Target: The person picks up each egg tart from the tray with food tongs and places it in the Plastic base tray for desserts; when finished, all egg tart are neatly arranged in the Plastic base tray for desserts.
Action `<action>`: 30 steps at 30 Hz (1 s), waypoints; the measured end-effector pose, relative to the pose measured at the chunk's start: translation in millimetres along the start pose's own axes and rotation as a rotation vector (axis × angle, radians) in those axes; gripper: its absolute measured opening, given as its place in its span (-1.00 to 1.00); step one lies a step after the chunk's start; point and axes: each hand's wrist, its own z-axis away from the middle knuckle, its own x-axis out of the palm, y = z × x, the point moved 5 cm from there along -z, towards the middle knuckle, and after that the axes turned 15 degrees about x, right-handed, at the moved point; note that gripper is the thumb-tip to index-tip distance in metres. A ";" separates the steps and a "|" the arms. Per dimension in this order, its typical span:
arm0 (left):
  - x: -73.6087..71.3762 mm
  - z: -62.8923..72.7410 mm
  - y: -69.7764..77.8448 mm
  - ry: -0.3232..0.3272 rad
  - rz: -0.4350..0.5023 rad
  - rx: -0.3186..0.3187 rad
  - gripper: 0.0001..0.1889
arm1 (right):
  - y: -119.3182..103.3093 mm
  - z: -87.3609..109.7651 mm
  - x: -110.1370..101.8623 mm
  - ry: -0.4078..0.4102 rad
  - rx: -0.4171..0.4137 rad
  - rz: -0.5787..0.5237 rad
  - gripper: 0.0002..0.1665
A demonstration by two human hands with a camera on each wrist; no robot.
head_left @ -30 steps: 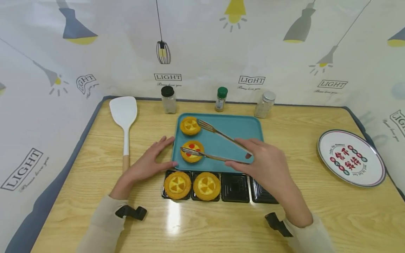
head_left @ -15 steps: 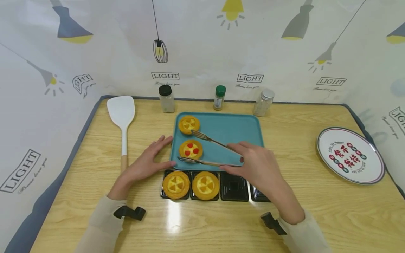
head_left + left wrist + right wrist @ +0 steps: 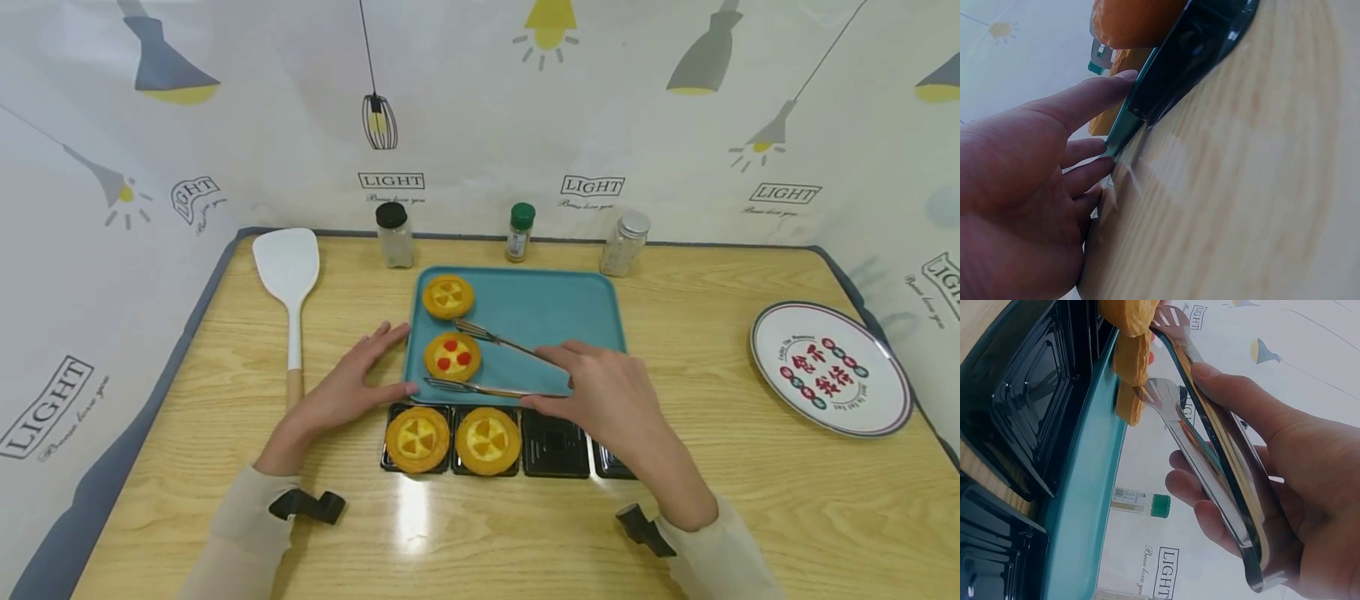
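My right hand holds metal tongs, their two slotted ends spread apart on either side of an egg tart with red toppings. That tart sits at the near left of a blue tray. Behind it on the tray is a tart with yellow wedge toppings. My left hand rests at the tray's left edge, thumb at the near corner and fingers extended along the side. In the right wrist view the tongs lie between thumb and fingers, ends near the tarts.
Along the tray's front stand black square containers; the two left ones carry yellow-topped tarts. A white spatula lies at left, a printed plate at right. Behind the tray are a black-capped jar, a green-capped jar and a silver-capped jar.
The tongs have come down and toward me, from over the two tray tarts to either side of the red-topped one, their ends slightly closer together. My left hand stays at the tray.
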 end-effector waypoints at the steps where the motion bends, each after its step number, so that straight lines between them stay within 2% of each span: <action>1: 0.0 -0.1 0.0 0.000 0.001 0.000 -0.10 | 0.0 -0.2 0.1 -0.001 0.002 0.002 -0.29; 17: 0.2 -0.9 -0.7 0.002 0.009 0.013 -0.10 | -0.3 0.0 -0.1 0.005 -0.004 0.026 -0.35; 30: 0.8 -0.1 -1.0 0.008 0.011 0.004 -0.11 | -0.3 0.4 -0.4 0.026 -0.015 -0.017 -0.38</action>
